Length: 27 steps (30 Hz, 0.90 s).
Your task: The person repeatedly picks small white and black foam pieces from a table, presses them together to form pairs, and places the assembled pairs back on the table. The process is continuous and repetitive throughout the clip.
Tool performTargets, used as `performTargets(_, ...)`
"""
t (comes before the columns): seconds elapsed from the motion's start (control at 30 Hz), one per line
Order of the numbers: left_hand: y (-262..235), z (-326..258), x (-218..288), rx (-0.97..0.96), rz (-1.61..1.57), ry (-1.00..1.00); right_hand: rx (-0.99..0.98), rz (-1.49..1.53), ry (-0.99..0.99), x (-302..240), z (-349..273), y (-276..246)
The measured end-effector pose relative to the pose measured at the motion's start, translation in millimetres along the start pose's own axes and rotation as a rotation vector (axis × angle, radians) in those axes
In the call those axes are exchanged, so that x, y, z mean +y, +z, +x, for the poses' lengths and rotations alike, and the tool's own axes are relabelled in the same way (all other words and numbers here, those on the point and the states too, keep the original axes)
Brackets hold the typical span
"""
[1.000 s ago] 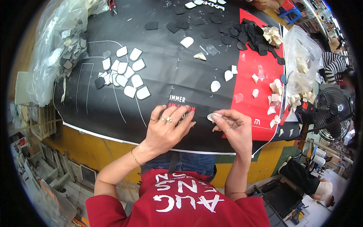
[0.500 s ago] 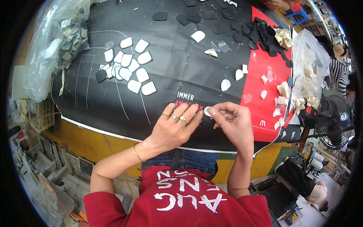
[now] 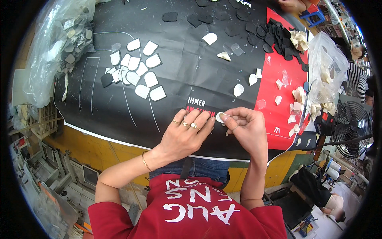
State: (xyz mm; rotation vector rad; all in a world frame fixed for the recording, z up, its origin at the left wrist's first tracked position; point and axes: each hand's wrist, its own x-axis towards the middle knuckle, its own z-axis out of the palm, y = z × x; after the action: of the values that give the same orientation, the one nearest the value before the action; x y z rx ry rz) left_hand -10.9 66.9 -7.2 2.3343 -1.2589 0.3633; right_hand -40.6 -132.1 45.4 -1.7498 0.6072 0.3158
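Observation:
Between the thumb and fingers of my right hand (image 3: 247, 126) is a small white rounded piece (image 3: 220, 117), partly covered by the fingertips. Close beside it on the left, my left hand (image 3: 186, 130) has its fingers bent and held together, knuckles up. Whatever lies under those fingers is hidden. Both hands are at the near side of the black printed sheet (image 3: 175, 85). Ahead and to the left lies a loose pile of white-faced pads with black edges (image 3: 142, 91). Nearer the right hand rests a loose cream-white piece (image 3: 238, 90).
A heap of black rounded pads (image 3: 278, 38) lies on the red strip (image 3: 274, 129), with peeled cream scraps (image 3: 298, 40) beside it. Plastic bags stand at left (image 3: 47, 59) and right (image 3: 328, 59). At far right are a black fan (image 3: 351, 129) and another person's hand (image 3: 292, 5) farther back.
The view has shifted very slightly. Both hands keep almost the same place, and the right fingers still pinch the white piece, now a little more visible.

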Motion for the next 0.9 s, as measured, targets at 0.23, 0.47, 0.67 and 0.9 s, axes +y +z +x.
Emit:
performTargets(0.23, 1.1, 1.4, 0.2, 0.004, -0.018, -0.002, 0.031, -0.028, -0.007, 0.4, 0.2, 2.8)
performTargets(0.47, -3.3, 8.0, -0.6, -0.067, 0.037, 0.029, 0.066, -0.082, -0.057, 1.3, -2.8, 5.9)
performTargets(0.67, -7.3, 9.9, 0.5, -0.109, 0.085, 0.055, 0.313, -0.186, -0.172, 8.0, -18.4, 17.5)
performTargets(0.9, -7.7, 7.4, 2.3, -0.165, 0.094, 0.043, 0.399, -0.281, -0.228, 15.7, -16.0, 25.3)
